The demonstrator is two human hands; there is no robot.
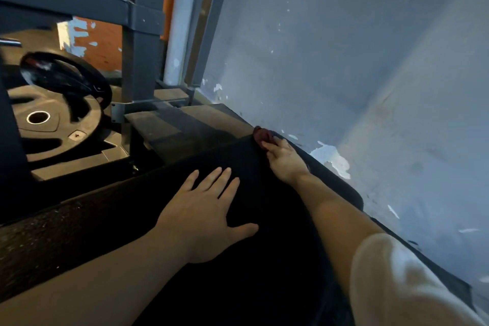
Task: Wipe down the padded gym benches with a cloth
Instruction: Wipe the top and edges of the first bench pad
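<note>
A black padded bench (264, 219) fills the lower middle of the view and runs away from me toward a blue wall. My left hand (209, 209) lies flat on the pad, fingers straight and spread. My right hand (284, 160) reaches to the far end of the pad and grips a dark red cloth (262, 135), which is bunched at the pad's far corner. Most of the cloth is hidden under my fingers.
A grey steel rack frame (140, 42) stands at the far left. Black weight plates (53, 116) lie at its foot. A blue wall (357, 61) with chipped paint runs close along the bench's right side. A white pipe (182, 16) rises behind the frame.
</note>
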